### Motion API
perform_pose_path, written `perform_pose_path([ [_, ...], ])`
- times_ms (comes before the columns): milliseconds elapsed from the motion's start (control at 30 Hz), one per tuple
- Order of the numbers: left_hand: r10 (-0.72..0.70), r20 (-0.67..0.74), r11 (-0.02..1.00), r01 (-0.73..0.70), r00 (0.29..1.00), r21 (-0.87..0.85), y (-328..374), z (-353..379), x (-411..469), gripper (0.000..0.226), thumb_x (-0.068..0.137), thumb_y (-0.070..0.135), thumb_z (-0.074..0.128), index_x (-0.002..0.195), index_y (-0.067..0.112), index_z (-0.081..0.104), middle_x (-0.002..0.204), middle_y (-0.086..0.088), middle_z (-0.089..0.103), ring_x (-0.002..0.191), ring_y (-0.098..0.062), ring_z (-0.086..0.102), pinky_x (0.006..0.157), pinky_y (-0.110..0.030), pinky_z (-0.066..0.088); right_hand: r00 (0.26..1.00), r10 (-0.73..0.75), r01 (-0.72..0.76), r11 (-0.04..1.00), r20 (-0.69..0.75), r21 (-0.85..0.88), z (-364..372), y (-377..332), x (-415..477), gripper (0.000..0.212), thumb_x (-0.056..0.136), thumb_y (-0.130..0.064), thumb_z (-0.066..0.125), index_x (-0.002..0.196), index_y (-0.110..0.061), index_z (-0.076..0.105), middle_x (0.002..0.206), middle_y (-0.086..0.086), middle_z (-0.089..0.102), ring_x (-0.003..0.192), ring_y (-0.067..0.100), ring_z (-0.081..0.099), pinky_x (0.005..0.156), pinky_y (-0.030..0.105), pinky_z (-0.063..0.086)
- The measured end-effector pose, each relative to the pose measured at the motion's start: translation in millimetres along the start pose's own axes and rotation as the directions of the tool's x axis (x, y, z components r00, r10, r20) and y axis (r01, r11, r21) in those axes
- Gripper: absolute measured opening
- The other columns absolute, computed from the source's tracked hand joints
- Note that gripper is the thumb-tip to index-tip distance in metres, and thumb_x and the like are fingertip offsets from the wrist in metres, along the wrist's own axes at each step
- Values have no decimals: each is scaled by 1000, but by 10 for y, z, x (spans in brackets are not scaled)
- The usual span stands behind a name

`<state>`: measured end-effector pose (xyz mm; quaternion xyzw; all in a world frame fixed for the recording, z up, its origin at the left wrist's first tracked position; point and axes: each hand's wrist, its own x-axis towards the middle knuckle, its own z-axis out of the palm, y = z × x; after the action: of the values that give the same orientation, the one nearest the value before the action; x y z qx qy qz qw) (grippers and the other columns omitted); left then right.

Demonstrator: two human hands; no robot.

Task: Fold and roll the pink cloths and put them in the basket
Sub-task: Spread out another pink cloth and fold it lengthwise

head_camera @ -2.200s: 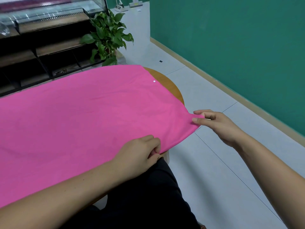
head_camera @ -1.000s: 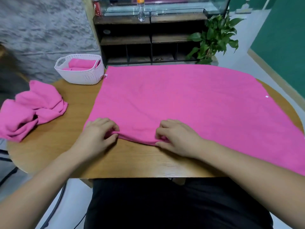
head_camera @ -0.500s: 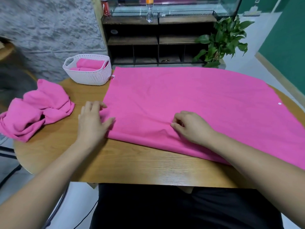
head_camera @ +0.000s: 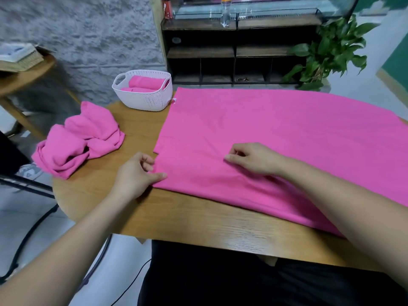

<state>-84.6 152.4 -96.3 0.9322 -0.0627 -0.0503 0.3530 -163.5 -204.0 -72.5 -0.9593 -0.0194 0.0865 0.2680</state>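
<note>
A large pink cloth [head_camera: 276, 138] lies spread flat over the right part of the round wooden table [head_camera: 198, 221], with a fold along its near edge. My left hand [head_camera: 136, 173] pinches the cloth's near-left corner between thumb and curled fingers. My right hand [head_camera: 249, 160] rests on the cloth a little to the right, fingers curled, fingertips pinching the fabric. A white perforated basket [head_camera: 143, 102] stands at the table's back left and holds rolled pink cloths [head_camera: 145, 82]. A crumpled pile of pink cloth [head_camera: 81, 138] lies at the table's left edge.
A dark wooden shelf unit [head_camera: 231, 62] with a bottle [head_camera: 225, 12] on top stands behind the table. A leafy potted plant [head_camera: 326, 54] is at the back right. A second wooden table [head_camera: 22, 78] stands to the left.
My left hand, flat at the cloth's left edge half a second ago, now curls onto the near-left corner. My right hand has stayed on the cloth. The view has shifted slightly left.
</note>
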Motion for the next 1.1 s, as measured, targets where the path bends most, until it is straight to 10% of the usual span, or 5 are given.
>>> perform_pose_path([
  [300, -122, 256, 977, 161, 959, -139, -46, -201, -153, 46, 66, 31, 100, 96, 17, 68, 67, 6, 63, 59, -8, 58, 62, -31, 42, 995, 44, -48, 998, 88, 48, 29, -51, 353, 40, 102, -58, 57, 101, -18, 63, 93, -2, 68, 90, 20, 61, 83, 36, 48],
  [433, -120, 198, 976, 152, 973, -155, 35, -197, -161, 46, 82, 63, 80, 88, 17, 77, 79, 0, 74, 73, -12, 59, 71, -31, 41, 993, 47, -51, 998, 108, 32, 2, -90, 379, 45, 103, -62, 52, 92, -18, 57, 87, -3, 63, 83, 18, 56, 75, 34, 43],
  [667, -80, 131, 964, 110, 988, -243, 79, -119, -115, 26, 91, 33, 82, 84, 10, 73, 72, -1, 59, 67, -12, 48, 68, -31, 36, 986, 62, -81, 989, 153, 120, -45, -104, 359, 46, 107, -61, 44, 90, -21, 57, 84, -5, 61, 79, 13, 53, 83, 32, 44],
  [1100, -64, 545, 960, 200, 836, -194, -224, -697, -487, 35, 89, 44, 81, 86, 10, 71, 83, -1, 67, 82, -16, 57, 82, -34, 41, 978, 85, -119, 978, 191, 173, -9, -114, 414, 44, 107, -60, 44, 102, -19, 62, 78, -7, 60, 63, 8, 51, 59, 24, 36],
])
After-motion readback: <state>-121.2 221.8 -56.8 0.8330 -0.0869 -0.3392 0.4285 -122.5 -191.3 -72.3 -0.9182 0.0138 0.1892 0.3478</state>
